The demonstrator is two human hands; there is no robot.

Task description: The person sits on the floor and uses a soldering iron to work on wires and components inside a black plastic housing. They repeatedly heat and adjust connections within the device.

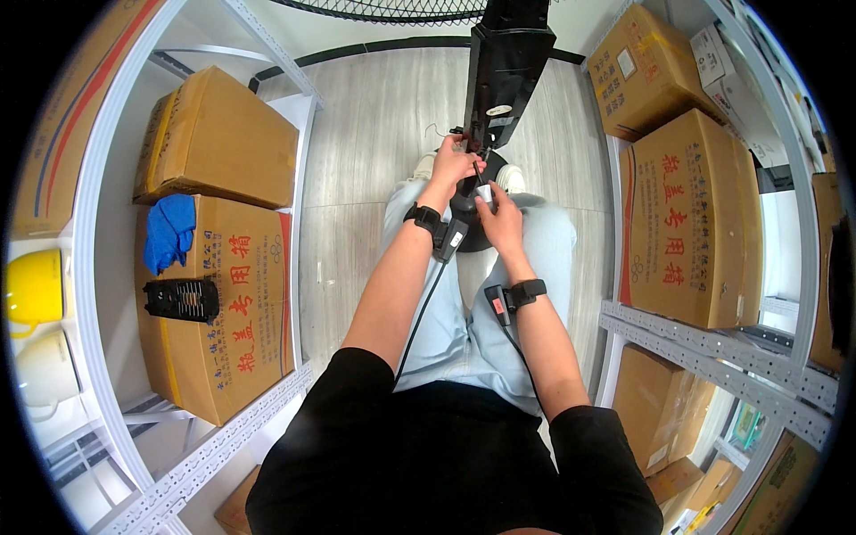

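Observation:
A black fan point(508, 80) stands on the floor in front of me, its column leaning up and away from a round dark base between my feet. My left hand point(453, 165) is at the lower end of the column, fingers pinched together; what they hold is too small to make out. In my right hand point(501, 218), just nearer to me, is a slim tool point(483, 191) with a white part and a dark shaft. The shaft points up toward the left fingertips. Thin wires point(434, 130) show beside the column.
Metal shelves with cardboard boxes flank me. On the left box point(254, 357) lie a blue cloth point(169, 234) and a black slotted cover point(183, 300). Yellow point(36, 290) and white point(45, 374) mugs stand at far left. More boxes point(673, 223) fill the right shelf.

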